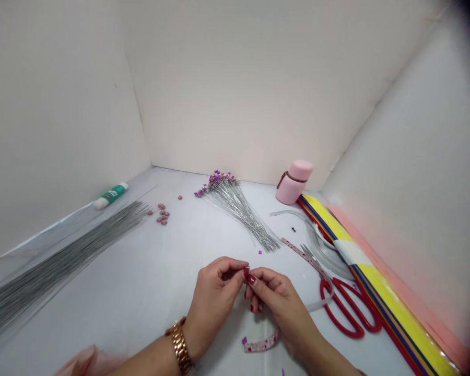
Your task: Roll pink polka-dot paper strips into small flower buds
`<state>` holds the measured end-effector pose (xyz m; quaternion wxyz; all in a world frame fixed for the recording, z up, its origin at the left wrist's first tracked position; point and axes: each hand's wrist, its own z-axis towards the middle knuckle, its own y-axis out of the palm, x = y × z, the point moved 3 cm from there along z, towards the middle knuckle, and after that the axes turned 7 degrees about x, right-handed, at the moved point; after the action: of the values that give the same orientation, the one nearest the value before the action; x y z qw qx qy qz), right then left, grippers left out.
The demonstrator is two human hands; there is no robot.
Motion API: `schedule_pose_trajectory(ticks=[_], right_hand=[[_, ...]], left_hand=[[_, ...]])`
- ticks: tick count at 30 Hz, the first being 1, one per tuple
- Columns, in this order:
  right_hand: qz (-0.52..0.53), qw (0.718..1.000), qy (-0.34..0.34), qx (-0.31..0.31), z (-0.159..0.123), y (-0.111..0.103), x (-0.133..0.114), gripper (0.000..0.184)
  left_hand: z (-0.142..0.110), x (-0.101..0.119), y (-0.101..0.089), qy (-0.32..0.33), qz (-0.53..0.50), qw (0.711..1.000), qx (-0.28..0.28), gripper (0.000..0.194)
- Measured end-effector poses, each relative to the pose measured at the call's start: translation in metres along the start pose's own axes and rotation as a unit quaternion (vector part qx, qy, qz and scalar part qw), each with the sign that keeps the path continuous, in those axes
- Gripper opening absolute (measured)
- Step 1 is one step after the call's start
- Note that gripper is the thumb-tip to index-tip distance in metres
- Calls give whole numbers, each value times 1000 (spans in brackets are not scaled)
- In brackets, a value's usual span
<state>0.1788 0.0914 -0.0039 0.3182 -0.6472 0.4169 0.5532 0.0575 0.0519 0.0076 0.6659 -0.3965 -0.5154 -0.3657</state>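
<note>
- Your left hand (pixel 213 287) has thumb and forefinger pinched together on a tiny piece (pixel 247 271); it is too small and covered to make out.
- Your right hand (pixel 280 295) pinches at that same spot, its thumb against the piece, and a pink patterned strip (pixel 260 345) shows just below the hand.
- Done, as far as you can judge: a fanned bundle of wires (pixel 245 211) lies ahead of you on the tabletop (pixel 149 282), with purple and pink tips (pixel 216 180) at the far end.
- Not done, by the look of it: the bare wires (pixel 62 261) on your left have no visible tips, and the small pink pieces (pixel 162 214) beside them lie loose.
- The piece between your fingers looks part-worked; you can't tell how near finished it is.
- The red-handled scissors (pixel 352 333) rest on your right, out of both hands.
</note>
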Motion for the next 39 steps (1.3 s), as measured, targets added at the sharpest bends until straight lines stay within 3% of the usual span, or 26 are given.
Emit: schedule_pose_trajectory(ticks=[5,13,19,29,36,39], right_hand=[[67,997,26,-2,0,2,-2,23],[144,988,64,-4,-1,1,1,19],[153,986,59,9,1,0,1,22],[126,990,52,24,4,-4,5,23],[60,998,26,25,2,-3,2,25],[38,999,13,27,2,-2,1,24]], left_hand=[[-2,10,-4,193,110,975,-19,17],[0,12,-6,267,155,950,-49,21],[2,13,-5,247,148,955,-65,22],[5,11,-4,149,102,981,-64,22],[5,3,-1,19,0,999,-41,16],[4,0,0,-4,-20,999,-48,13]])
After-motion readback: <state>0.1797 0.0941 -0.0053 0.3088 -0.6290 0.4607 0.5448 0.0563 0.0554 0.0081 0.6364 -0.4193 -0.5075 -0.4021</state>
